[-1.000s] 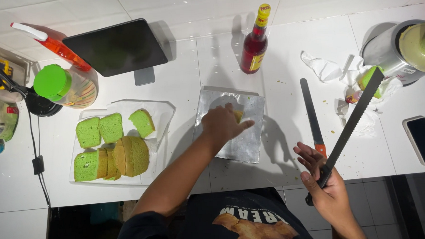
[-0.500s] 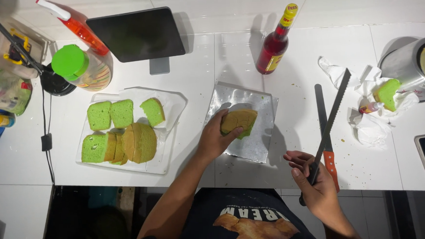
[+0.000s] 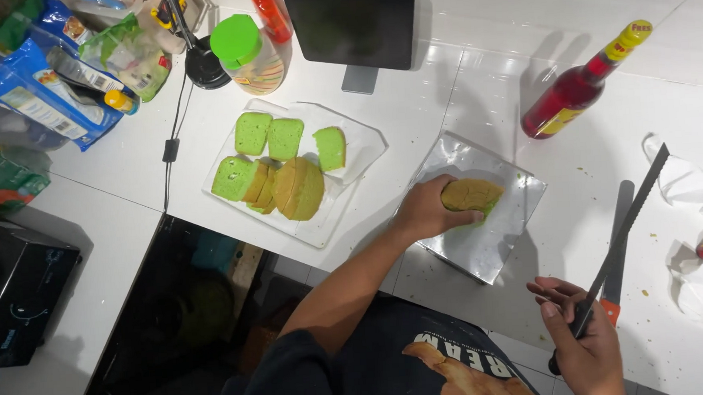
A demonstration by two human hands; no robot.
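Surface: I see a white tiled counter point(image 3: 511, 21), with a dark gap at its front edge.
Room: snack bags lie far left; a dark tablet point(image 3: 350, 23) stands at the back, a red syrup bottle point(image 3: 574, 94) right of it.
Cake: a brown-topped green cake piece point(image 3: 470, 195) lies on a foil sheet point(image 3: 482, 243).
Left hand point(image 3: 426, 211): my fingers grasp the cake's left side.
Right hand point(image 3: 584, 346): clenched on a long serrated knife point(image 3: 622, 235), well apart from the cake.
Plate: cut green slices point(image 3: 282, 165) sit on a clear tray, left.

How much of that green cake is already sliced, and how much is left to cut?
Done: green cake slices lie on the clear rectangular tray. In hand: the left hand holds a brown-crusted green cake piece on the shiny foil sheet; the right hand grips a long serrated knife. That piece looks uncut.
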